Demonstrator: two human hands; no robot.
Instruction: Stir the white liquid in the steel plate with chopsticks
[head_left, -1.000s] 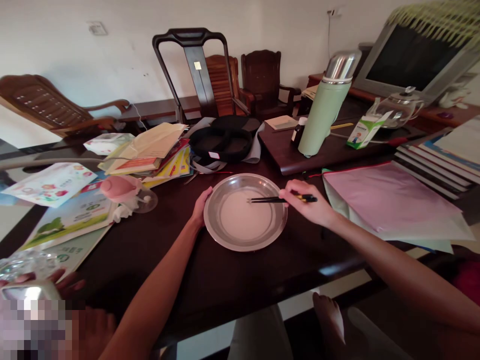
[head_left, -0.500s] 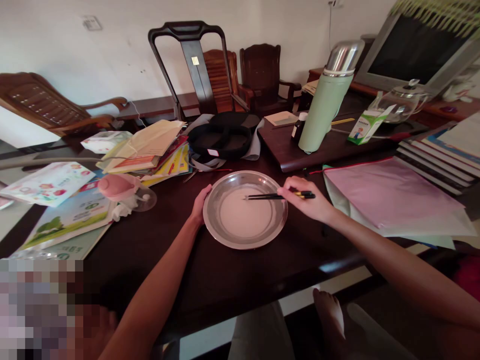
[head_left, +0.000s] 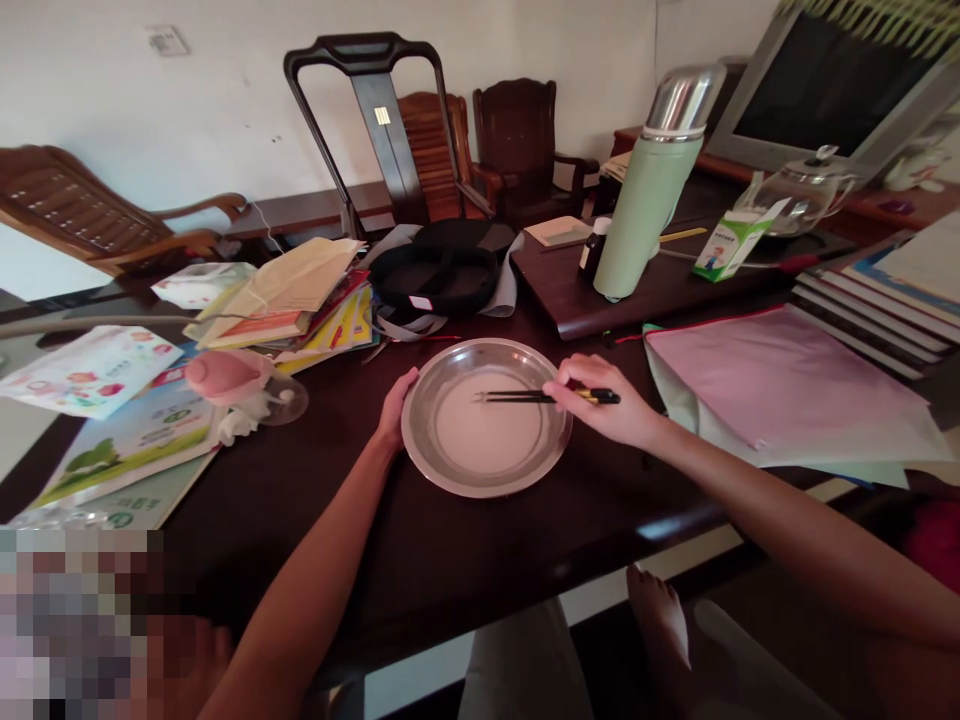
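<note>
Chopsticks [head_left: 517, 397] pinched by right hand [head_left: 600, 415] over pan [head_left: 452, 478]; left hand [head_left: 393, 412] fingers hidden at rim, grip unclear

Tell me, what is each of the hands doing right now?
Left hand: against the rim of the metal plate; whether it grips cannot be told.
Right hand: closed on black chopsticks, tips over the plate.

Both forearms were bare along their whole visible length. One ran in from 7 o'clock to the left hand [head_left: 394, 415], the other from 4 o'clock to the right hand [head_left: 600, 412]. At 6 o'clock, under the table edge, a light grey trouser leg [head_left: 517, 662] showed. Beside it, at 5 o'clock, was a bare foot [head_left: 658, 625], with more grey cloth further right.
</note>
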